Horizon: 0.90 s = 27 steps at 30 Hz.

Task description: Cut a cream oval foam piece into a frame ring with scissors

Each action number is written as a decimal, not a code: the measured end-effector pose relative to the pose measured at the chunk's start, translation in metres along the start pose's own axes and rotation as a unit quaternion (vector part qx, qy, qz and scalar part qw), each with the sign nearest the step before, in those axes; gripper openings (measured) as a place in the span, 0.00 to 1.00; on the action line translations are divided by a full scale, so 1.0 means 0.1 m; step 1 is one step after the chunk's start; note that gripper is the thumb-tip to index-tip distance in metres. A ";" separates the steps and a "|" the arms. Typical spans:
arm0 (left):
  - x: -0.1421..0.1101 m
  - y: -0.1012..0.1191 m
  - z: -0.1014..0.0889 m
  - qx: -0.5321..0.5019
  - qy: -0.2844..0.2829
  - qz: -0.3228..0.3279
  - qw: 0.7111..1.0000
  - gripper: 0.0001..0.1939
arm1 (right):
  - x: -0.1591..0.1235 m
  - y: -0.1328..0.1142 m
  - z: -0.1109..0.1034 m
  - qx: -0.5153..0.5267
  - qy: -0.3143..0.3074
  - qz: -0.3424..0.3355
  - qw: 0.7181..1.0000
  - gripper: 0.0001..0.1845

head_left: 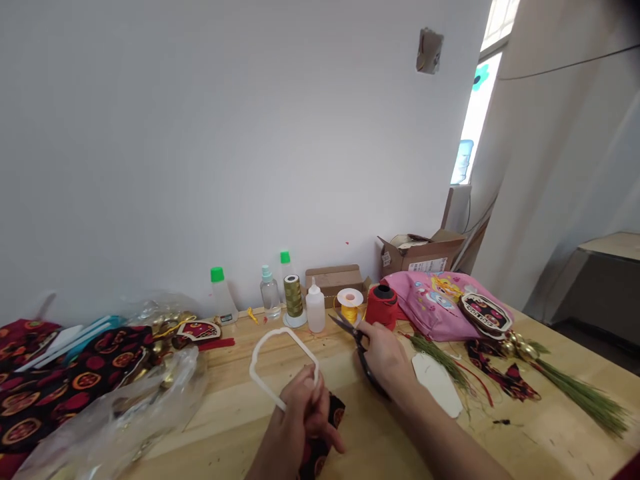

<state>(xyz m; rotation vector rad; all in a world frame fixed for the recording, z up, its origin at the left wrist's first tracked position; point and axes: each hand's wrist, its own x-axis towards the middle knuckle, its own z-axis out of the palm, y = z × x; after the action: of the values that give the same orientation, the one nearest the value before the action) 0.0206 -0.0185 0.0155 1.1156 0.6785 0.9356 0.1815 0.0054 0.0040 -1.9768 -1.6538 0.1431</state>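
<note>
My left hand is closed on a thin white frame, an open ring with notched corners, held up over the table. Below that hand lies a dark patterned cloth piece, partly hidden by the fingers. My right hand grips black-handled scissors, whose blades point up and left toward the yellow thread spool. Close to the right wrist, a white card shape lies flat on the table, partly behind the forearm.
Bottles, including a white squeeze bottle, and a green thread cone stand along the wall. A red thread cone, pink bag and cardboard box are at right. Patterned fabric and clear plastic cover the left side.
</note>
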 end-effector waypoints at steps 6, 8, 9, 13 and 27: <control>0.05 0.00 -0.11 -0.025 0.014 -0.027 0.999 0.15 | -0.09 -0.27 0.09 0.375 -0.032 -0.083 0.923 0.13; 0.06 -0.01 -0.13 -0.025 0.002 -0.036 0.999 0.15 | -0.14 -0.35 0.08 0.492 -0.074 -0.087 0.863 0.17; 0.06 -0.03 -0.14 -0.022 -0.002 -0.037 0.999 0.15 | -0.15 -0.37 0.07 0.524 -0.087 -0.086 0.843 0.18; 0.08 -0.07 -0.12 -0.010 -0.003 -0.037 0.999 0.15 | -0.20 -0.39 0.03 0.540 -0.078 -0.083 0.834 0.19; 0.09 -0.07 -0.13 -0.103 -0.043 -0.091 0.989 0.15 | -0.17 -0.38 0.04 0.547 -0.060 -0.049 0.834 0.14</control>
<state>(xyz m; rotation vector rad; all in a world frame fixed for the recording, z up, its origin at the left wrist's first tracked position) 0.0156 -0.0054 0.0046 0.8896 0.5878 0.7768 0.1421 -0.0061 0.0142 -0.9951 -1.2453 0.9540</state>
